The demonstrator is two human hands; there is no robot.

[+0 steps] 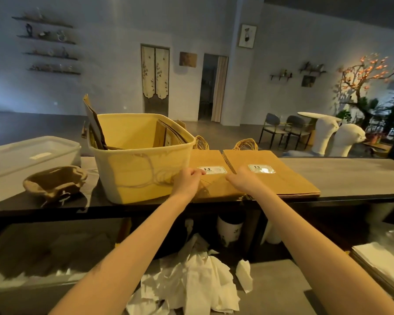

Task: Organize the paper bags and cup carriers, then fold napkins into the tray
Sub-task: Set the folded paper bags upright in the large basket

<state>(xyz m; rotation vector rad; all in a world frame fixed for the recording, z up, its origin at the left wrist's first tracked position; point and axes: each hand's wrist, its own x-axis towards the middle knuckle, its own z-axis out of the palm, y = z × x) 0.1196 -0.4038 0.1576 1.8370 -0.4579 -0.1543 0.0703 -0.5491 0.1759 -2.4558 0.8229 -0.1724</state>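
While both arms reach over the counter (350,176):
bin: yellow tub (141,169) at 10 o'clock, bags standing inside
bags: two flat stacks (282,180), 12 to 1 o'clock
left hand (188,178): fingers curled, pinching the left stack (210,160)
right hand (242,178): grip hidden, can't tell

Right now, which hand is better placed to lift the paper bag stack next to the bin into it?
Probably the left hand: it grips the left bag stack right beside the yellow bin. The right hand rests on the farther right bag stack.
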